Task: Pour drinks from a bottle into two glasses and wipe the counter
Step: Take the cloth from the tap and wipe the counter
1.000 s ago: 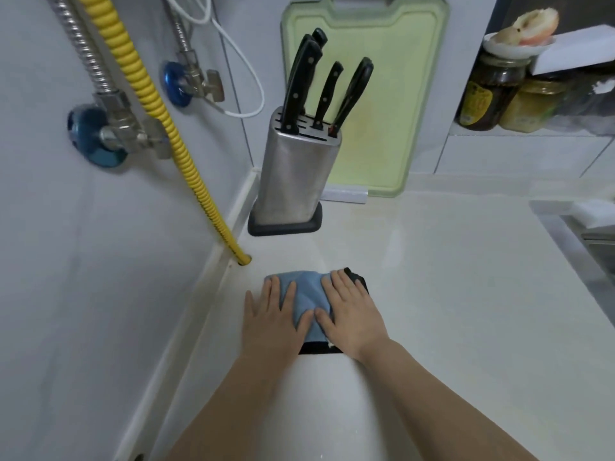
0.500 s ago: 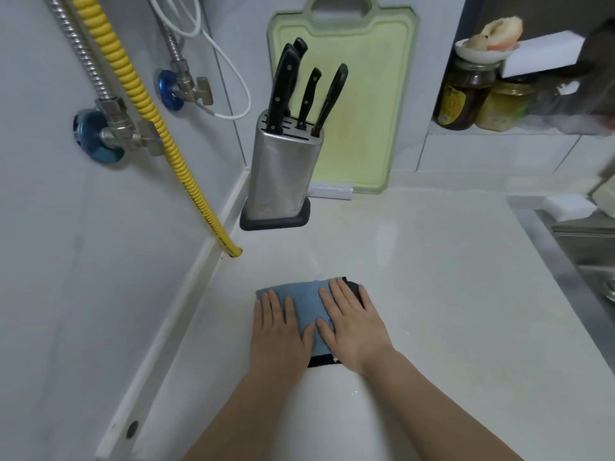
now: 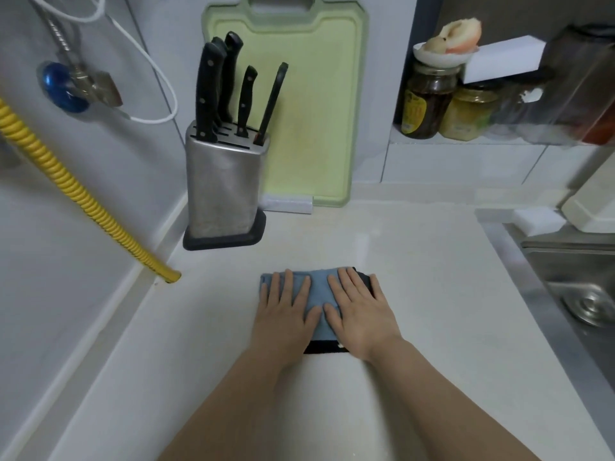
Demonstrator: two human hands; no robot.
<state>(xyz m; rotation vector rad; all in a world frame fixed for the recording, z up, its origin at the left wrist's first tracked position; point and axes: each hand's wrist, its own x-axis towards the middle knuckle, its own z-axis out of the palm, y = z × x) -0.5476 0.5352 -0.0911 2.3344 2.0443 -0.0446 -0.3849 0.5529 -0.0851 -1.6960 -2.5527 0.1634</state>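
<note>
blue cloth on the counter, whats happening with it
A person presses both flat hands, left hand and right hand, side by side on the blue cloth, wiping the white counter. A knife block stands behind, a sink to the right. No bottle or glasses are in view.

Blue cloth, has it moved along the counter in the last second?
Yes. The blue cloth, pressed under the left hand and right hand, has slid right, away from the yellow hose end, toward the sink.
</note>
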